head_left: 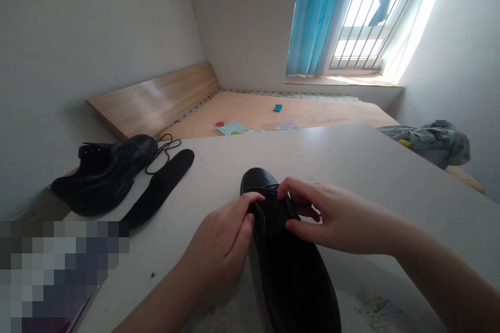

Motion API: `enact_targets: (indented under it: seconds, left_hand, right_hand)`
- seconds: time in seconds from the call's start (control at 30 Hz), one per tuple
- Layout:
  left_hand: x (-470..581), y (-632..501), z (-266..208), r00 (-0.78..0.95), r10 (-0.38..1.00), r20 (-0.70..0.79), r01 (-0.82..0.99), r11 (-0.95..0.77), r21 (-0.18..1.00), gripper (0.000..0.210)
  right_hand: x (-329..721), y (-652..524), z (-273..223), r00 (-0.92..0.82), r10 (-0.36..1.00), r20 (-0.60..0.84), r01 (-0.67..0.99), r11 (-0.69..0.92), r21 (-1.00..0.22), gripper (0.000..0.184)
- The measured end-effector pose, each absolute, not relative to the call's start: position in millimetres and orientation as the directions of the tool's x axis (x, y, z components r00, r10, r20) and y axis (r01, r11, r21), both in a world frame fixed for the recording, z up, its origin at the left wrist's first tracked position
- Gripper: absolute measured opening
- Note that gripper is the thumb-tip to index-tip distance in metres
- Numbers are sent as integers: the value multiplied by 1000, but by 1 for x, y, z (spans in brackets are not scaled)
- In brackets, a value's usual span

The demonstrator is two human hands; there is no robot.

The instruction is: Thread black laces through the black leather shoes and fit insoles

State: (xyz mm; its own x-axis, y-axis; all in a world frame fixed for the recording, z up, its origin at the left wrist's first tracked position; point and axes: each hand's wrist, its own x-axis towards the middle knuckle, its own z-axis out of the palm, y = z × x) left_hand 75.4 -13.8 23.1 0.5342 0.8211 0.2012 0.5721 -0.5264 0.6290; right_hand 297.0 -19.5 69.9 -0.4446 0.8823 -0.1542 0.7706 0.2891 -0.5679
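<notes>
A black leather lace-up shoe (299,281) lies on the white table in front of me, its toe pointing away. My left hand (224,237) grips the left side of the shoe's lacing area, with its index finger stretched over the edge of the eyelet flap. On the other side, my right hand (312,208) has its fingers curled round the right flap, close to the dark shoelace (267,188). The shoe's tongue shows between both hands. Some right fingertips are hidden behind the flap.
To the left stands a second black shoe (113,166) with a loose lace (167,148). A black insole (164,182) lies beside it on the white table (211,166). Beyond are a bed (250,106) with small items and a grey-green bundle of cloth (437,140).
</notes>
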Motion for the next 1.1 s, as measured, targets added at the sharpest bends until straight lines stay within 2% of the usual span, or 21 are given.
enact_targets:
  seconds: [0.13, 0.3, 0.47, 0.53, 0.67, 0.8, 1.1]
  left_hand:
    - [84, -18, 29, 450, 884, 125, 650, -421, 633, 28]
    - [83, -19, 36, 368, 926, 85, 690, -334, 642, 18]
    - [72, -16, 40, 328, 944, -37, 675, -207, 708, 29]
    - [71, -16, 42, 316, 945, -89, 699, -169, 695, 33]
    - [70, -15, 44, 308, 946, -103, 767, -183, 615, 32]
    - [68, -15, 45, 331, 937, -114, 765, -196, 613, 25]
    - [67, -12, 44, 347, 925, -156, 745, -170, 645, 17]
  right_hand:
    - [289, -27, 70, -378, 917, -124, 834, 279, -477, 19]
    - [286, -26, 69, -296, 951, -89, 863, 227, -451, 23]
    - [281, -31, 66, -209, 976, -58, 906, 171, -387, 29]
    - [279, -33, 64, -210, 977, -48, 920, 181, -347, 30]
    - [279, -34, 62, -221, 975, -26, 922, 200, -331, 33]
    - [281, -33, 62, -228, 973, -27, 921, 207, -330, 36]
    - [272, -32, 61, -173, 985, 20, 982, 174, -76, 19]
